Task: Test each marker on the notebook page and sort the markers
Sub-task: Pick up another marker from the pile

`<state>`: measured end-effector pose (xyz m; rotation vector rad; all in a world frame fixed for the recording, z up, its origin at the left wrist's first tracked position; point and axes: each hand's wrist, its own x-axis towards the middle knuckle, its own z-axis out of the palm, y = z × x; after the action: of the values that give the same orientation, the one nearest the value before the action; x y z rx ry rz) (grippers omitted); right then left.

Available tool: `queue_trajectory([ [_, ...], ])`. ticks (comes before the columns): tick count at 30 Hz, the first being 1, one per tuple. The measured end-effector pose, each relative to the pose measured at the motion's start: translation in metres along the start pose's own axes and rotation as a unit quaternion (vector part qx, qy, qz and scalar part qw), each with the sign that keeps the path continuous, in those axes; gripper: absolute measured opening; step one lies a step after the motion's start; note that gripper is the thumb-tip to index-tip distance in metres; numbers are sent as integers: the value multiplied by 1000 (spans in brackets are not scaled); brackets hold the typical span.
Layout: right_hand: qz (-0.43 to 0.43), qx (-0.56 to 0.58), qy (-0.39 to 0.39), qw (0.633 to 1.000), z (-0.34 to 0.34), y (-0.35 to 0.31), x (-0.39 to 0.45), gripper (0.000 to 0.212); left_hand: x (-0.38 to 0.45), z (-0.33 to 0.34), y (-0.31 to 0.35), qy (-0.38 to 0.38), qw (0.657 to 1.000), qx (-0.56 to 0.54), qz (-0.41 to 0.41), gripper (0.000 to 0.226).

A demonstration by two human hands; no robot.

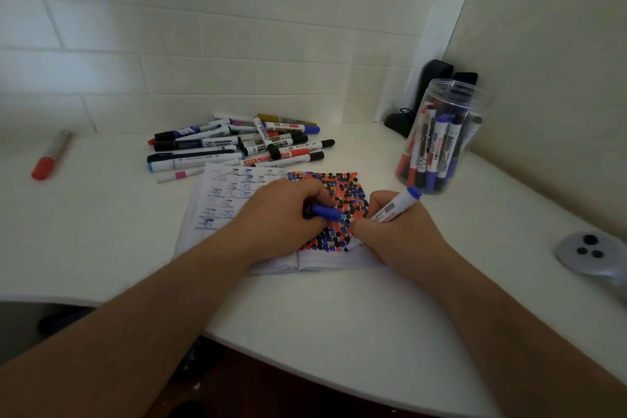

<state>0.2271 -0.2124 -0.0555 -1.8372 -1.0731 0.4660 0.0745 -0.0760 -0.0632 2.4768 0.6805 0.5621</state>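
Observation:
An open notebook (217,200) lies in the middle of the white table, its right page thick with red, blue and black dots. My right hand (393,231) grips a white marker with a blue end (397,205), tip down on the lower part of that page. My left hand (281,214) rests on the notebook and holds the blue cap (325,210). A pile of several markers (237,144) lies behind the notebook. A clear plastic jar (441,136) with several markers standing in it is at the right.
A lone red-capped marker (51,154) lies far left on the table (101,214). A grey controller (590,253) sits at the right edge. Dark objects (431,85) stand in the corner behind the jar. Walls close off the back and right.

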Motion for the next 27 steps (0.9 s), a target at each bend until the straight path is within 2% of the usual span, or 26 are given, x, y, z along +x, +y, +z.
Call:
queue_trajectory([
  [5, 5, 24, 26, 999, -1, 2, 2, 35, -1, -1, 0, 2, 1000, -9, -6, 19],
  [14, 4, -10, 0, 1000, 0, -1, 1, 36, -4, -2, 2, 9, 998, -68, -11, 24],
  [15, 6, 11, 4, 1000, -1, -3, 2, 34, -4, -3, 3, 6, 997, -78, -16, 25],
  [17, 19, 122, 25, 992, -5, -4, 6, 29, -4, -4, 3, -3, 995, -94, -22, 27],
  [20, 31, 292, 29, 955, -15, -4, 9, 27, -5, -4, 3, -2, 993, -114, -17, 27],
  [27, 2, 284, -5, 959, -9, -2, 9, 19, -6, -5, 3, 1, 995, -103, 2, 28],
])
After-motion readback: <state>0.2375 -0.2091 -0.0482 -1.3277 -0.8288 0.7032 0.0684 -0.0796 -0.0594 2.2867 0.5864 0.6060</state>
